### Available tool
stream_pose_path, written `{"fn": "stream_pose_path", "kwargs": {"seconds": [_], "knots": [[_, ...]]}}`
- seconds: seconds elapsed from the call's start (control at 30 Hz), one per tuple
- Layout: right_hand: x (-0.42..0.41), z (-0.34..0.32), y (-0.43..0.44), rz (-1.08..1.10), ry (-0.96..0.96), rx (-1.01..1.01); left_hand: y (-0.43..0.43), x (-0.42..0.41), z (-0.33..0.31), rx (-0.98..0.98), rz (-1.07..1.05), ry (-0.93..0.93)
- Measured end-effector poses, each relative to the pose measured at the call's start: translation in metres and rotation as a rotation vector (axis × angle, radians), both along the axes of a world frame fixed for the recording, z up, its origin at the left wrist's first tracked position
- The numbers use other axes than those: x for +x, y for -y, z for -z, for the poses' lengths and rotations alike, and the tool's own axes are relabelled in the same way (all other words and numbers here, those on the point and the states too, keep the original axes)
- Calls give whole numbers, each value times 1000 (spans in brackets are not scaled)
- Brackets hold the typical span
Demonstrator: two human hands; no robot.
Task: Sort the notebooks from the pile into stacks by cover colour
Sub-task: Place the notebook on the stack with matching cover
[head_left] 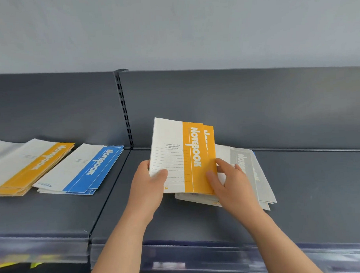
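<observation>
Notebooks on the shelf (313, 194) form a pile (259, 180) at right, above which we grip two orange notebooks (184, 156), left hand (149, 183) curled round the white edge, right hand (230, 183) pinching the orange edge; the offset rear copy (209, 139) may slip free.

2 hands (150, 185) (232, 185), 2 orange notebooks (188, 156) (209, 135), 1 pile (259, 180), 1 orange stack (38, 163), 1 blue stack (89, 169)
</observation>
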State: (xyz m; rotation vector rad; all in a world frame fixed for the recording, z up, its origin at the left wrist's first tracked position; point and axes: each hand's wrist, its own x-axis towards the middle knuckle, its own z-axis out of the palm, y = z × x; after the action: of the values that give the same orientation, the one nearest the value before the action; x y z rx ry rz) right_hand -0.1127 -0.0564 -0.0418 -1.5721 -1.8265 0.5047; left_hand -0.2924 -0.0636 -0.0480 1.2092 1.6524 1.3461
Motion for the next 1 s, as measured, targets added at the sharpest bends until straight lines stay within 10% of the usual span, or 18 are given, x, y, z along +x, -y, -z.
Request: {"fn": "stream_pose_path", "kwargs": {"seconds": [1.0], "knots": [[-477,-5,45,-307,-189,42,117,-466,-27,-69,-270,-421]]}}
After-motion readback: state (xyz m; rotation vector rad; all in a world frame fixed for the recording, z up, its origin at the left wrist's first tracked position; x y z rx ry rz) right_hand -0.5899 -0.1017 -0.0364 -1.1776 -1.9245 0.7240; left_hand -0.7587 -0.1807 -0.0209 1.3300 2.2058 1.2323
